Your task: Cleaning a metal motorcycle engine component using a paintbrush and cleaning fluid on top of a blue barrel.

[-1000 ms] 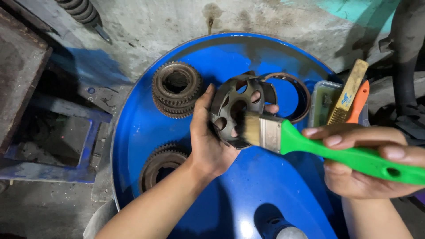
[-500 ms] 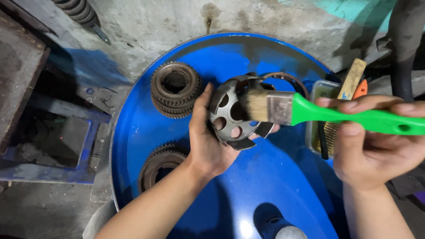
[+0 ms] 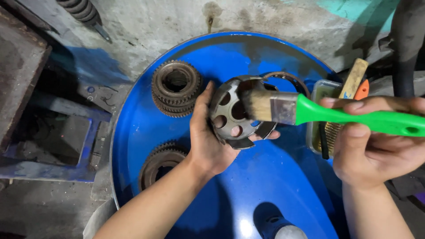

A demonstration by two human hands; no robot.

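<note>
Clutch basket (image 3: 234, 116): round metal part with holes, held up over the blue drum lid (image 3: 265, 186)
Left hand (image 3: 208, 137): wrapped around the basket's left edge
Right hand (image 3: 376, 141): closed on the green-handled brush (image 3: 310, 110), bristles touching the basket
Gears: one stack (image 3: 176, 87) just above the left hand, another (image 3: 161, 163) below it
Tray (image 3: 319, 116): clear, beside the right hand, wire brush inside

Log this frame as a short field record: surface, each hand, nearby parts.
surface: blue drum top
left hand: grips perforated metal hub
right hand: holds green-handled paintbrush, bristles on the hub
nearby: two rusty gears, upper and lower; metal ring; clear tray holding a wire brush
</note>
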